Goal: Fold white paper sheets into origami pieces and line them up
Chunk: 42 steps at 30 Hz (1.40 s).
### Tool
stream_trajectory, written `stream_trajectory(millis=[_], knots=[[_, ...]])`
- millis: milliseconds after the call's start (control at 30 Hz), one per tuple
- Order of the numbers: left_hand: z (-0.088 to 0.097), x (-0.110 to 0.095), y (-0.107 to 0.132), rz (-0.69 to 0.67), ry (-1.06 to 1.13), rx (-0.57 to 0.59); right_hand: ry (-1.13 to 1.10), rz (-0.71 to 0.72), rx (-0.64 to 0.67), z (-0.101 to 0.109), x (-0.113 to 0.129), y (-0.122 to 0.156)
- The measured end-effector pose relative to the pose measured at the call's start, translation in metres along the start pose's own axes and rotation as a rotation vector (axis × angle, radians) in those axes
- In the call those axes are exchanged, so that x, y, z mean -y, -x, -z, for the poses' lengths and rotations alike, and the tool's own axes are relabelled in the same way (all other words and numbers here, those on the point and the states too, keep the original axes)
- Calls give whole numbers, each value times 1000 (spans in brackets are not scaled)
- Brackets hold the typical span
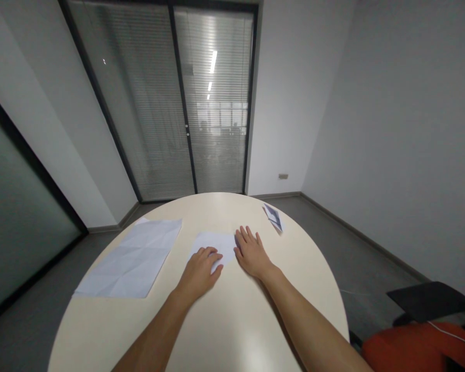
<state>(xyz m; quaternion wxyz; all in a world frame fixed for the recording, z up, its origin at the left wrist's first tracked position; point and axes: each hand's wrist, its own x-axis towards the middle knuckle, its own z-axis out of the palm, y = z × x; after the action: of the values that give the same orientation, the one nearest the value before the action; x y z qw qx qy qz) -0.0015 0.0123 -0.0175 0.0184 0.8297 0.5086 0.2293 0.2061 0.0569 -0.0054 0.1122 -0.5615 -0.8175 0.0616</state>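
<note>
- Left hand (200, 269), fingers half-curled, empty, likely steadies the paper (217, 240).
- Right hand (252, 255), fingers spread, empty, likely presses the paper's right edge.
- Sheet (135, 258) lies left, seemingly for room.

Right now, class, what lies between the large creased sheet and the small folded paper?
In the head view, the smaller sheet lies between them, with the left hand over part of it and the right hand at its right edge.

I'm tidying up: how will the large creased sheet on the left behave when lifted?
The large creased sheet looks like thin paper, so it is probably light and floppy. Being visibly creased, it may bend along those lines first.
</note>
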Motion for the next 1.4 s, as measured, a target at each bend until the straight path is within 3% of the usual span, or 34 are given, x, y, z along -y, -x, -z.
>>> stream_trajectory(millis=[133, 333, 533, 1000, 1233, 1400], knots=[[0, -3, -2, 51, -37, -38, -117, 208, 96, -1, 10, 5], [-10, 2, -2, 78, -48, -77, -142, 135, 238, 0, 16, 10], [-10, 5, 1, 91, -47, -71, -124, 17, 212, 4, 8, 7], [4, -4, -2, 78, -84, -31, -95, 30, 193, 3, 8, 8], [-11, 6, 1, 43, -50, -80, -97, 7, 171, -2, 8, 6], [-18, 12, 4, 36, -50, -52, -96, -5, 128, -3, 7, 3]])
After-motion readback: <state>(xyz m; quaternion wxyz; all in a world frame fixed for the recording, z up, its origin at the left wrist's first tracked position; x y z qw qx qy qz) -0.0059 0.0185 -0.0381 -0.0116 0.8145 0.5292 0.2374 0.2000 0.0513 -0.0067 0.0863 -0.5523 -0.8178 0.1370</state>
